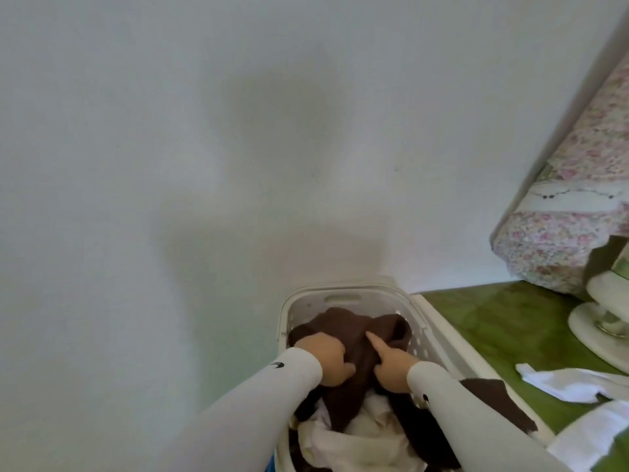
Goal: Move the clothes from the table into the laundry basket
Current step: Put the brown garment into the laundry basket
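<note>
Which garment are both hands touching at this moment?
The brown cloth garment on top in the white plastic laundry basket; the white clothes lie untouched on the green table.

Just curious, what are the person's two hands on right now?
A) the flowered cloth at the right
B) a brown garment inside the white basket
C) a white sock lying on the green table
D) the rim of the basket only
B: the left hand and the right hand are both on the brown garment inside the white laundry basket, while the white clothes lie untouched on the green table.
</note>
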`<state>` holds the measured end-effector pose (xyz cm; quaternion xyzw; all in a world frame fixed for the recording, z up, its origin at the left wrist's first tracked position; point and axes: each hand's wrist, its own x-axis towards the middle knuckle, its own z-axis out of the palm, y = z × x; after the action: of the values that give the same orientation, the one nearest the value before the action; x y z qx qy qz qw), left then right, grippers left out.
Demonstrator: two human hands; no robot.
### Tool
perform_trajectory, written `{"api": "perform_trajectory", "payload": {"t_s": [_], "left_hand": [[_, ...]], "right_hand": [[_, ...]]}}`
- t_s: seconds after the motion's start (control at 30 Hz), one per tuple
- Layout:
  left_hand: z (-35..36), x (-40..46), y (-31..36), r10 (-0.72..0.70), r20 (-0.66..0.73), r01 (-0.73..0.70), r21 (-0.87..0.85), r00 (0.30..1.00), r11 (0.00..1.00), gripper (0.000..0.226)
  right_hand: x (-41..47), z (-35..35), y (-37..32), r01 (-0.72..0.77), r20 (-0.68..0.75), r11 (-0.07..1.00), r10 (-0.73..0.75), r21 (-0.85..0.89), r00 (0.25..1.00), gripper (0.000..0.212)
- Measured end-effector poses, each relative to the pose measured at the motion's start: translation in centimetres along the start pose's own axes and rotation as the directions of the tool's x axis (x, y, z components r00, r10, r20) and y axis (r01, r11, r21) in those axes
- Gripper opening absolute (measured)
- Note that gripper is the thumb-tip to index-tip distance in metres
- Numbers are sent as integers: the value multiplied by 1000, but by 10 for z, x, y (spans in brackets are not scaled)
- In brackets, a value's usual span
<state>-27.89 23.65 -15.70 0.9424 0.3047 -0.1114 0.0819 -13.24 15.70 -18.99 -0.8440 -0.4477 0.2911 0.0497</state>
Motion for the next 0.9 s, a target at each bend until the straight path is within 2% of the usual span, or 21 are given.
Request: {"api": "perform_trajectory", "payload": {"t_s": [0.07, 0.13, 0.2, 0.27, 0.4, 0.53, 0.67, 0.8, 0.9], "left_hand": [[-11, 9, 1, -9, -167, 2, -40, 986, 999, 50], [-16, 18, -1, -25, -230, -3, -117, 973, 993, 55], [-10, 24, -2, 8, -119, -21, -104, 993, 994, 77], [7, 30, -1, 13, -18, -13, -16, 1000, 1000, 87], [37, 43, -4, -31, 62, 28, 44, 998, 999, 84], [48, 49, -3, -71, 147, 56, 108, 987, 993, 80], [59, 52, -2, -106, 232, 73, 147, 967, 986, 79], [55, 53, -3, -107, 238, 64, 182, 965, 981, 79], [50, 50, -6, -88, 210, 54, 164, 974, 985, 80]], "right_hand": [[3, -7, 5, 9, -57, 1000, -8, 17, 998, 72], [9, -11, 8, 10, -130, 999, -5, 40, 992, 67], [14, -11, 11, 7, -174, 998, 4, 64, 985, 68], [17, -5, 12, 35, -182, 995, -18, 90, 983, 67], [24, 14, 16, 49, -98, 996, -42, 70, 994, 60], [36, 41, 24, 102, -46, 995, -101, 8, 994, 62], [40, 57, 24, 58, 15, 998, -57, -22, 998, 64], [33, 51, 25, 72, 38, 997, -72, 0, 997, 65], [17, 36, 25, 55, 34, 998, -56, 15, 998, 57]]}}
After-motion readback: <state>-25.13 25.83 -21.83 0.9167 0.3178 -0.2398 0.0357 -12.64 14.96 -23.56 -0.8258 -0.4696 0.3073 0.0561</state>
